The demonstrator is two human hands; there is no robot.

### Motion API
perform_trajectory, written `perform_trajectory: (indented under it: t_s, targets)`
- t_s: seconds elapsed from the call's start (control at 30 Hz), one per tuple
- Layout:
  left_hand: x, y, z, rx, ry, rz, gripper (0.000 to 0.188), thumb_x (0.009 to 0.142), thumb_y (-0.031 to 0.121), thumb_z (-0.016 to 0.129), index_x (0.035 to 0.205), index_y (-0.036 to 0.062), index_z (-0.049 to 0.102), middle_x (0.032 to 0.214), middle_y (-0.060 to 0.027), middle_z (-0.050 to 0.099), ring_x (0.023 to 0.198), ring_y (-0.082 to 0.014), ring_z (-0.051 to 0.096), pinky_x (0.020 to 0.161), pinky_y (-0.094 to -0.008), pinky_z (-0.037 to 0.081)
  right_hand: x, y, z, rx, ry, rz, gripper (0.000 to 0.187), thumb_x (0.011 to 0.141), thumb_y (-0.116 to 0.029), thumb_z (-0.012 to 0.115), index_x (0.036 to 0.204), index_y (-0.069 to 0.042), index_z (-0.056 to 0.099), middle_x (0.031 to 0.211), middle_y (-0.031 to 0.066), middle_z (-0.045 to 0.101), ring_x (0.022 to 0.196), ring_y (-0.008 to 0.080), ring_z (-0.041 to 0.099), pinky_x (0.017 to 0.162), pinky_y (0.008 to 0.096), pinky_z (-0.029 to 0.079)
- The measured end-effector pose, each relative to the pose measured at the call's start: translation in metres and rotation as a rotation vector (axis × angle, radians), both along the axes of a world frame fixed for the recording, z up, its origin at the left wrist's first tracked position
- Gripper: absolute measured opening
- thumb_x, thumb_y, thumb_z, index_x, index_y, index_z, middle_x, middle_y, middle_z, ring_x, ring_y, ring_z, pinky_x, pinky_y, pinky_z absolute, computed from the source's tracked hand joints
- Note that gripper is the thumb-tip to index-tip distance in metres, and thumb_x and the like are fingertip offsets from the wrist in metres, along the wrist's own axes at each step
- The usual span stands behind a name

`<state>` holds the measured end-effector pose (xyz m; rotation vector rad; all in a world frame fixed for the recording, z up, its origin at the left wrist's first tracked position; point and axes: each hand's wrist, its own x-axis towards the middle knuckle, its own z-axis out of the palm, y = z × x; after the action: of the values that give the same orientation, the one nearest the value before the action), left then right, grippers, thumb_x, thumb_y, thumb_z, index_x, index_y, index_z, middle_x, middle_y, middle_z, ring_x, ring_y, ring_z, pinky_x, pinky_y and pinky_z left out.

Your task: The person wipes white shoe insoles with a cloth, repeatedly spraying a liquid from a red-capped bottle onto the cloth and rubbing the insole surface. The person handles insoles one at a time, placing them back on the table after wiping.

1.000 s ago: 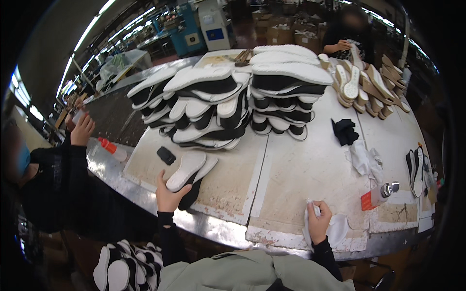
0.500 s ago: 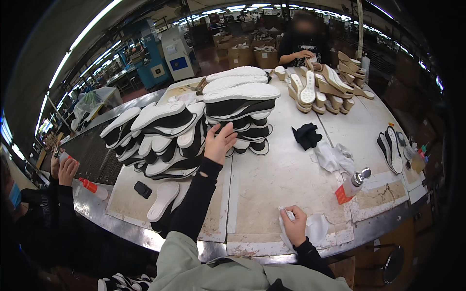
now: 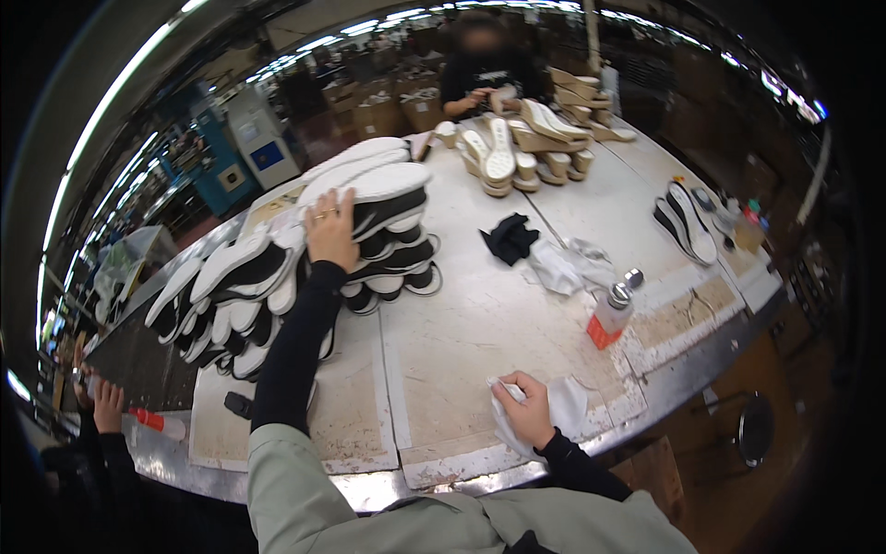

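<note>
My left hand [image 3: 332,231] reaches into the pile of black-and-white shoe soles on the table. Its fingers lie stretched over the white side of an upper sole [image 3: 392,189], touching it; the thumb is hidden. Below and to the left, more soles [image 3: 242,268] are heaped in layers. Near the front edge, my right hand [image 3: 524,411] is closed on a white cloth [image 3: 565,406], part of which spreads on the tabletop.
A clear bottle with red liquid [image 3: 611,319] stands right of centre, near a black cloth [image 3: 510,240] and white cloths [image 3: 572,266]. Tan wedge soles [image 3: 526,152] pile up before a person opposite. A pair of soles [image 3: 685,224] lies far right. Another person's hand [image 3: 108,406] shows at left.
My left hand has risen from beside the stack onto an upper sole. My right hand still holds the white cloth. The view has turned, shifting the scene leftward.
</note>
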<state>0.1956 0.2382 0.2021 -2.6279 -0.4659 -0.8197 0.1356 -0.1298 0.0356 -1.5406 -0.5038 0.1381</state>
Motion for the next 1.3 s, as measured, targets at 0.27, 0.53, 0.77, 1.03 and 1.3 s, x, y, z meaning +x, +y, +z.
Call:
perform_trajectory:
  t_s: [0.27,0.53,0.77,1.03,1.3]
  targets:
    - [-0.043,-0.077,0.017,0.041,-0.258,-0.221,0.091,0.058,0.006,0.075,0.143,0.0163,0.044,0.136,-0.0134,0.049,0.127,-0.0313,0.045,0.107,-0.0456,0.028,0.096,-0.107,0.085,-0.156,-0.554,-0.621,0.010,0.083,-0.006,0.070,0.085,0.001,0.064,0.079,0.0130,0.061,0.073,0.0271,0.059,0.067,0.0351,0.045]
    - [-0.063,-0.152,-0.099,-0.256,0.048,-0.439,0.087,0.058,0.005,0.071,0.141,0.0104,0.045,0.136,-0.0191,0.049,0.125,-0.0365,0.045,0.105,-0.0500,0.031,0.165,-0.122,0.084,-0.635,-0.767,-0.474,0.013,0.076,-0.007,0.072,0.083,0.001,0.065,0.086,0.0160,0.061,0.086,0.0362,0.057,0.076,0.0440,0.043]
    - [-0.073,-0.129,-0.189,-0.210,-0.096,-0.217,0.075,0.072,0.005,0.067,0.143,0.0105,0.043,0.145,-0.0176,0.042,0.131,-0.0353,0.040,0.106,-0.0505,0.029,0.179,-0.132,0.079,-0.701,-0.766,-0.396,0.014,0.081,-0.003,0.069,0.084,0.008,0.061,0.087,0.0194,0.059,0.084,0.0371,0.058,0.077,0.0410,0.045]
    - [-0.108,-0.114,-0.146,-0.704,-0.025,-0.117,0.103,0.061,0.040,0.085,0.149,0.0162,0.036,0.151,-0.0259,0.032,0.136,-0.0383,0.035,0.110,-0.0542,0.023,0.189,-0.138,0.078,-0.614,-0.743,-0.247,0.014,0.084,0.000,0.065,0.081,0.009,0.055,0.081,0.0182,0.054,0.073,0.0343,0.054,0.069,0.0378,0.043]
    - [-0.122,-0.116,-0.142,-1.071,-0.371,-0.369,0.066,0.058,0.022,0.090,0.116,0.0024,0.065,0.107,-0.0158,0.070,0.099,-0.0312,0.066,0.090,-0.0362,0.050,0.187,-0.138,0.082,-0.600,-0.774,-0.269,0.014,0.085,0.001,0.065,0.081,0.009,0.054,0.080,0.0162,0.053,0.070,0.0293,0.053,0.068,0.0359,0.043]
